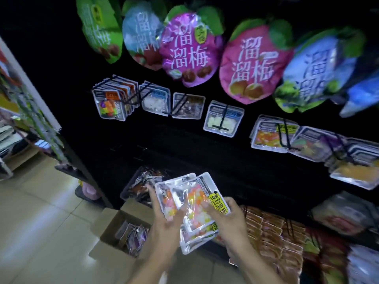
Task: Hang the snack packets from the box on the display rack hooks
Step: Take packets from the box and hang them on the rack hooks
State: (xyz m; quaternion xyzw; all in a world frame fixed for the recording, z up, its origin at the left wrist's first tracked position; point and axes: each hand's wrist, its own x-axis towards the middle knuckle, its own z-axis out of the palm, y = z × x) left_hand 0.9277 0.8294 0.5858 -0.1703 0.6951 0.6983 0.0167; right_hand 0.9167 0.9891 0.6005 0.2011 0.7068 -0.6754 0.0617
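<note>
Head view: left hand [166,220] and right hand [227,218] gripping fanned candy packets [192,203], likely separating 1 for hanging.

The packets [191,208] in the middle of the frame are clear and shiny silver, with pink, orange, white and yellow bits and a yellow label. The box [114,232] at lower left is brown. Big bags [254,64] up top are pink, purple, green and blue. The rack [205,148] is black.
</note>
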